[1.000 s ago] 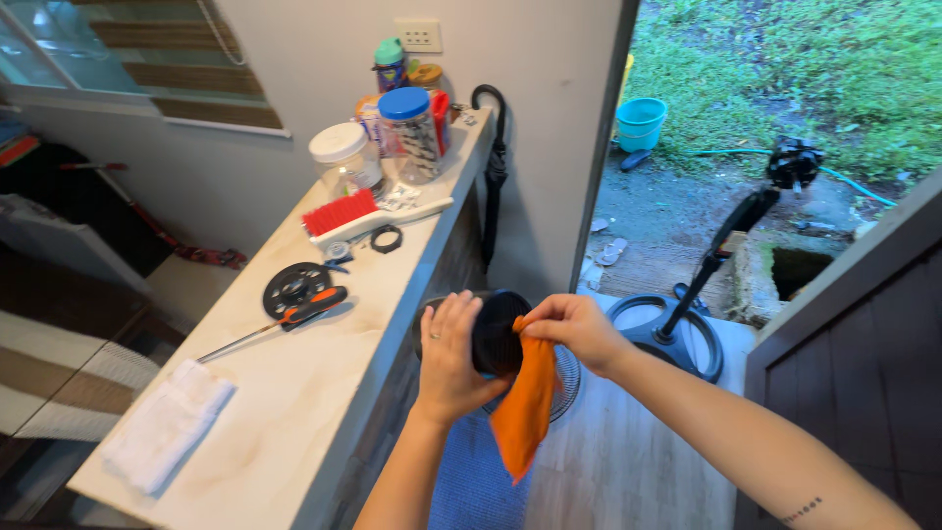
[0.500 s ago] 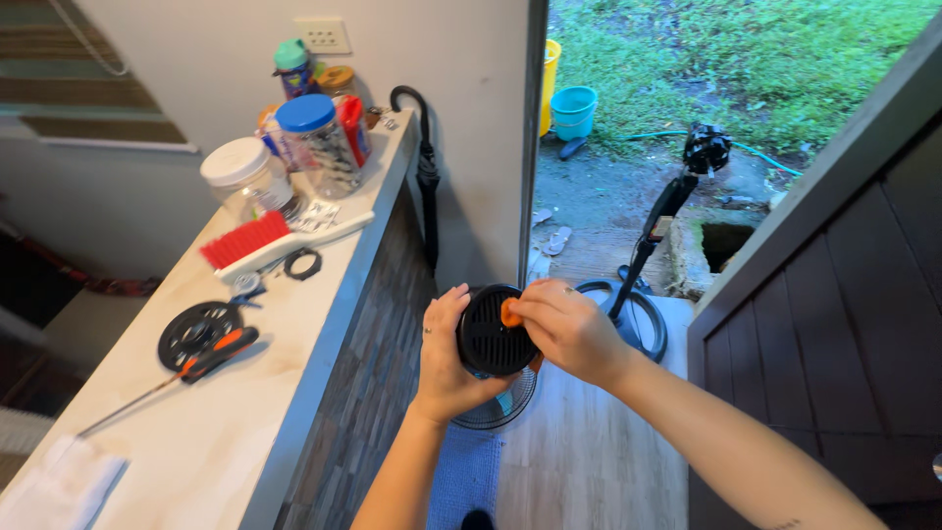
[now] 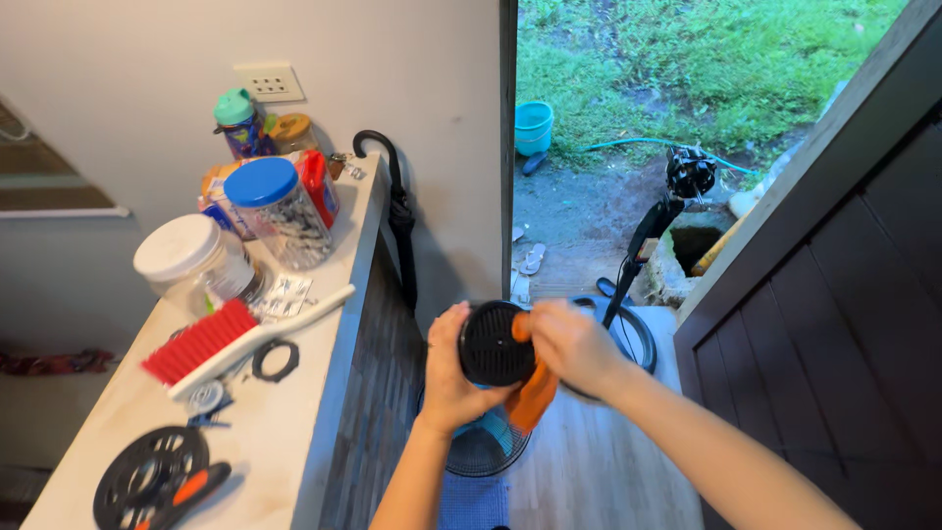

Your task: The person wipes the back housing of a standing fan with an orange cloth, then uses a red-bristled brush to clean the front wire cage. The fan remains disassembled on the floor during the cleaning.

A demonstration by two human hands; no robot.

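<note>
- While the left hand (image 3: 453, 368) grips the black grille cap (image 3: 494, 344) above the floor beside the counter (image 3: 294, 432), keep it steady.
- Right hand (image 3: 569, 345) pinches the orange cloth (image 3: 535, 393); press firmly into the slots.

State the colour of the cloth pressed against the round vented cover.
Orange cloth, head view.

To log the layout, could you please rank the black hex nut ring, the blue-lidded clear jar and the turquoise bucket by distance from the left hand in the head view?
From the left hand:
1. Black hex nut ring, on the counter, left.
2. Blue-lidded clear jar, counter's far end.
3. Turquoise bucket, outside beyond the doorway.
</note>
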